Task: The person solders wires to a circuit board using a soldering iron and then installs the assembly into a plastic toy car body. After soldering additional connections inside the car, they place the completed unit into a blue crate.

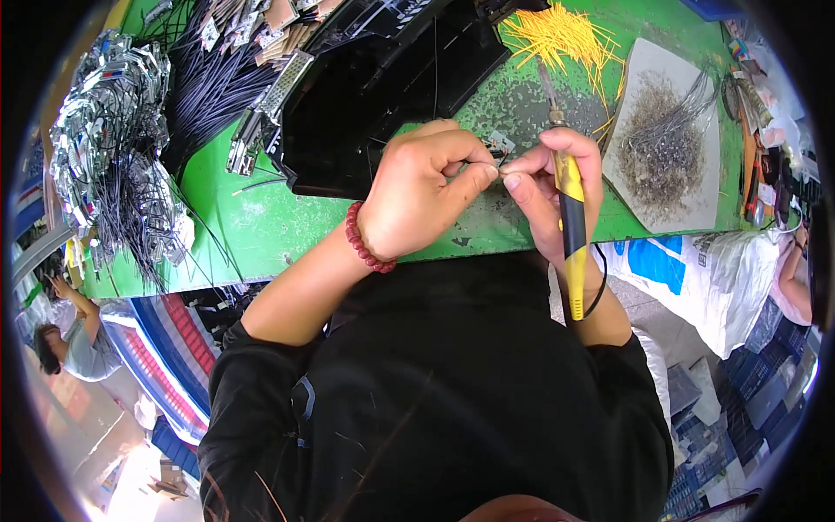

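My left hand [428, 187], with a red bead bracelet on its wrist, is closed in a pinch over the green bench [261, 226]. Its thumb and forefinger grip a thin wire [500, 165], mostly hidden by the fingertips. My right hand [557, 183] meets it there, thumb and a finger pinched close to the same spot. A yellow and black soldering iron [571, 204] lies in the right hand's grip, its metal tip pointing away from me. Just beyond the fingertips is a small circuit board [500, 142]. Whether the wire joins it I cannot tell.
A large black plastic housing [348, 113] stands left of my hands. Metal parts with black wires [113, 139] are heaped at far left. Thin yellow tubes [565, 39] lie at the back. A pale board [639, 83] with scraps and wire clippings is at right. Other people are nearby.
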The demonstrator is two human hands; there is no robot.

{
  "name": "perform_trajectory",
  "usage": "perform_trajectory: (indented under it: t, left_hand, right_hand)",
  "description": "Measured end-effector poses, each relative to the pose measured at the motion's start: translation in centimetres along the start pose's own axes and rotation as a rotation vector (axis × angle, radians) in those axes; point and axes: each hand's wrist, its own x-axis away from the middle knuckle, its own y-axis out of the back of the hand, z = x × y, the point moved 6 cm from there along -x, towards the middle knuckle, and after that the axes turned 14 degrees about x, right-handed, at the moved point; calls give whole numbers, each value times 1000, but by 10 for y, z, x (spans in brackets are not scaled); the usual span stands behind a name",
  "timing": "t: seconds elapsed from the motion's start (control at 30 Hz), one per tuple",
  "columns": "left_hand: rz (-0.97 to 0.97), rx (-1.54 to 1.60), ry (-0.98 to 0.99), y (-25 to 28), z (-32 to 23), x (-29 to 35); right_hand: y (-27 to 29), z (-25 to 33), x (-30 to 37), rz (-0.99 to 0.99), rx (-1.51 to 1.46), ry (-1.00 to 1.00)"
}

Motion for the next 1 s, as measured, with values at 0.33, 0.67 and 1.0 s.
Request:
perform_trajectory:
  t: [0.33, 0.67, 1.0]
  left_hand:
    - [69, 57, -46, -1, -2, -4]
    - [155, 65, 10, -4, -1, -6]
    - [133, 109, 29, -5, -1, -7]
  right_hand:
    - [3, 0, -9, 111, -60, 48]
    - [4, -5, -10, 172, -74, 53]
    - [6, 2, -5, 180, 165, 303]
